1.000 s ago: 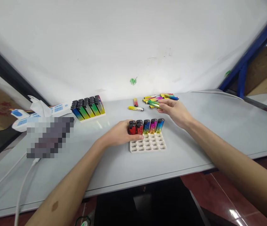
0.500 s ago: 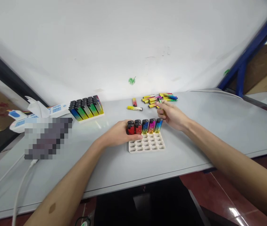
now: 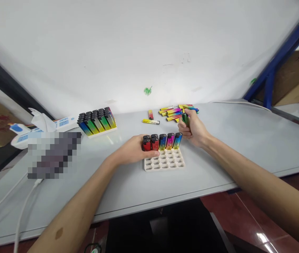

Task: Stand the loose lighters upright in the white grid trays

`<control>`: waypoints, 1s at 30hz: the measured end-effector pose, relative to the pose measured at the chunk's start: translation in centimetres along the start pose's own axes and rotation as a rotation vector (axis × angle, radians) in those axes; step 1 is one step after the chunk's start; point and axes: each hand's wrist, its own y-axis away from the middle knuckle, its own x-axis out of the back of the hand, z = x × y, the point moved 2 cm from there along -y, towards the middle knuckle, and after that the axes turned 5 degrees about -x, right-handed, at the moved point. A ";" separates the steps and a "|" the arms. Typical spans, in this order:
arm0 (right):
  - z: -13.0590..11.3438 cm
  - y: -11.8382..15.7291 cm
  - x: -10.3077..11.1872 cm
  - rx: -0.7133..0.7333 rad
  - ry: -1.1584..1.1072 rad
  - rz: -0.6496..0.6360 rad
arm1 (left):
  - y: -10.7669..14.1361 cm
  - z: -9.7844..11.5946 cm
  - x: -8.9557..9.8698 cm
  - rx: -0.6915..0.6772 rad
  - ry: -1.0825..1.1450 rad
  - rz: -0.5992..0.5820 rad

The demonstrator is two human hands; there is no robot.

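My left hand (image 3: 132, 150) is closed around the left side of a white lighter tray (image 3: 164, 167), its thumb lying across the front of the red lighters. Two rows of upright lighters show at the tray's far side: red ones (image 3: 154, 144) at left, then a blue one (image 3: 162, 142), a pink one (image 3: 170, 141) and another blue one (image 3: 177, 141). The holes nearer me hold nothing. Right of the tray and above the table, my right hand (image 3: 193, 129) grips a green lighter (image 3: 185, 119) upright, thumb on its top end. The fingers hide its lower part.
Behind my right hand lies a pile of shiny lighters (image 3: 173, 114). A yellow lighter (image 3: 151, 121) and a red-yellow one (image 3: 150, 114) lie left of it. A full lighter tray (image 3: 98, 121), a power strip (image 3: 65, 122) and a blurred dark object (image 3: 56, 154) with a cable are at left.
My right hand has shifted slightly to the right, and the lighter has turned in its grip; the thumb now rests on top of it. My left hand and the tray have stayed put.
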 end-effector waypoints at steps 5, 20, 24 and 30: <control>-0.3 0.5 -0.3 -0.019 -0.073 0.028 | 0.0 0.0 0.0 0.002 -0.008 0.005; -0.5 0.7 -0.1 -0.003 -0.091 0.032 | 0.0 -0.1 0.0 -0.004 0.012 0.000; -0.5 0.5 0.0 0.007 -0.046 0.034 | 0.1 0.1 0.0 -0.003 0.020 -0.001; -0.4 -0.1 0.8 0.185 0.025 0.032 | 0.1 0.1 0.1 -0.016 0.012 0.005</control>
